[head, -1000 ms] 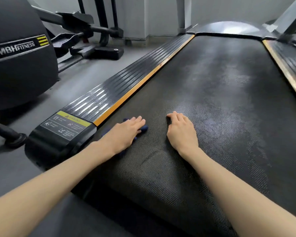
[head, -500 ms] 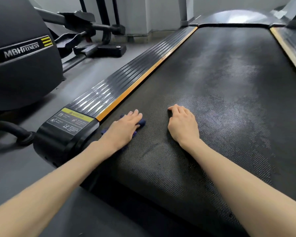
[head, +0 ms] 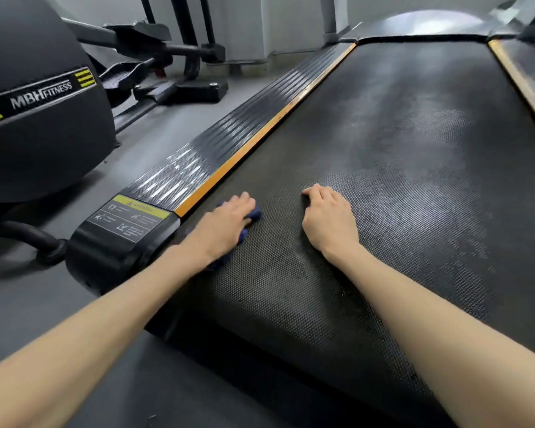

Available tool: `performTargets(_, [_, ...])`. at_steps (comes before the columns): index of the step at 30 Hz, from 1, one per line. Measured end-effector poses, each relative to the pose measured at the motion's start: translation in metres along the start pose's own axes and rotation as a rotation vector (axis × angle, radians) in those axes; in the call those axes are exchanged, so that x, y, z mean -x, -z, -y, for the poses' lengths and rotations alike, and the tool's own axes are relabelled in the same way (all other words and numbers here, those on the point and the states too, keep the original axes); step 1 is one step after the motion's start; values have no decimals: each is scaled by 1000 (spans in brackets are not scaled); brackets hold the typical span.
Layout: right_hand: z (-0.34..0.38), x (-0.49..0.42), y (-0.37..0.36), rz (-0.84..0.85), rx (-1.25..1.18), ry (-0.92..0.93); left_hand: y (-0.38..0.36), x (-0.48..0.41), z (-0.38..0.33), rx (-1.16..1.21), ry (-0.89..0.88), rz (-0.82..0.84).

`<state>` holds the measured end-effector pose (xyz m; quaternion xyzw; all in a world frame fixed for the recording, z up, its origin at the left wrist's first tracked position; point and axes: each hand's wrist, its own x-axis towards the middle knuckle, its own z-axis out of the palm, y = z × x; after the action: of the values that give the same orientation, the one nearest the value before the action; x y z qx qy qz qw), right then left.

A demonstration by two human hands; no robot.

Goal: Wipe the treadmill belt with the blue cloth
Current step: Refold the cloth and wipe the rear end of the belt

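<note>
Hands first, from the head camera, the only view. The left hand lies palm down on the blue cloth, fingers straight and close together, pressing it flat instead of gripping it. The cloth sits on the treadmill belt near its rear end, just beside the orange strip along the belt's left edge. Only small blue bits show past the fingertips and under the wrist. The right hand rests palm down on the bare belt, near the left hand but apart from it. Its fingers are loosely bent, with the tips on the textured surface, and it holds nothing. Both forearms reach in from the bottom of the picture.

Beyond the hands the belt has dull, pale smears across its dark weave. A ribbed black side rail runs along the left, ending at a cap with a yellow-topped warning label. On the grey floor to the left stands a dark machine marked MBH FITNESS.
</note>
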<state>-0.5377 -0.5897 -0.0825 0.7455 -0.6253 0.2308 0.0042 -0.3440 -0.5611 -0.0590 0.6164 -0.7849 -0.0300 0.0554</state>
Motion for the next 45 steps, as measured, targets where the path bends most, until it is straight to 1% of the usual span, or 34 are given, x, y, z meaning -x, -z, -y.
performTargets(1, [1, 0, -1, -5, 4, -2, -3, 11, -10, 8, -99, 20])
performTargets(4, [0, -1, -1, -29, -5, 8, -6, 52, -28, 8, -515, 23])
performTargets(5, [-1, -1, -1, -24, -10, 8, -6, 59, -28, 13, -609, 10])
performTargets(6, [-2, 0, -1, -19, -16, 8, -7, 61, -24, 29, -660, 0])
performTargets(7, [-2, 0, 0, -17, -25, 7, -6, 57, -19, 42, -665, 3])
performTargets(8, [-2, 0, 1, -17, -33, 7, -7, 48, -12, 49, -621, 7])
performTargets(9, [-2, 0, 3, -11, -40, 7, -7, 36, -4, 59, -525, 21])
performTargets(12, [-1, 1, 4, 1, -48, 3, -3, -3, 17, 57, -130, 15])
performTargets(13, [-1, 1, 4, -4, -51, 1, -3, -9, 17, 44, -45, -8])
performTargets(14, [-1, 0, 4, -7, -49, -1, -5, -9, 13, 34, -7, -30])
performTargets(15, [-1, 0, 4, -8, -46, -4, -7, -5, 6, 37, -14, -44])
performTargets(16, [0, 0, 3, -7, -43, -9, -8, 4, -1, 51, -78, -44])
performTargets(18, [1, 1, 2, -7, -38, -10, -8, 30, -14, 74, -333, -50])
performTargets(20, [0, 0, 3, -12, -36, -10, -5, 58, -23, 78, -579, -2])
performTargets(21, [0, 0, 4, -11, -37, -9, -5, 66, -23, 88, -668, 12])
performTargets(22, [0, 1, 4, -7, -39, -6, -4, 70, -22, 101, -722, 23])
performTargets(23, [0, 1, 5, -4, -42, -1, -3, 70, -20, 115, -731, 29])
performTargets(24, [-1, 0, 4, 1, -46, -1, -2, 65, -16, 122, -696, 37])
performTargets(25, [-2, 0, 4, 12, -50, -4, -3, 57, -9, 134, -611, 46])
performTargets(27, [-2, 0, 4, 33, -58, -14, -5, 32, 11, 159, -326, 27])
performTargets(28, [-2, 0, 4, 29, -57, -13, -4, 21, 19, 154, -179, -3])
performTargets(29, [-1, 0, 3, 18, -55, -5, -6, 12, 24, 145, -68, -42])
performTargets(30, [-1, 0, 3, 4, -52, 2, -7, 8, 24, 133, -12, -69])
performTargets(31, [-1, 0, 4, -6, -50, 2, -8, 8, 20, 137, -6, -76])
performTargets(32, [0, 0, 5, -9, -46, -4, -9, 13, 15, 158, -68, -68])
performTargets(35, [2, 1, 3, -33, -20, 2, -6, 48, -10, 168, -527, -62])
performTargets(36, [2, 1, 3, -40, -15, 1, -7, 61, -17, 153, -638, -47])
performTargets(37, [2, 1, 4, -41, -13, 1, -10, 68, -22, 158, -686, -38])
performTargets(39, [2, 1, 3, -30, -7, 8, -15, 69, -25, 200, -651, -53])
performTargets(40, [1, 1, 3, -16, -8, 6, -16, 62, -24, 218, -576, -74])
performTargets(42, [-1, 1, 5, 31, -20, -10, -16, 31, -11, 233, -285, -92])
performTargets(44, [1, 2, 7, 55, -40, -11, -12, -3, 4, 123, 11, -61])
performTargets(45, [2, 2, 8, 48, -40, -1, -10, -15, 7, 68, 95, -57])
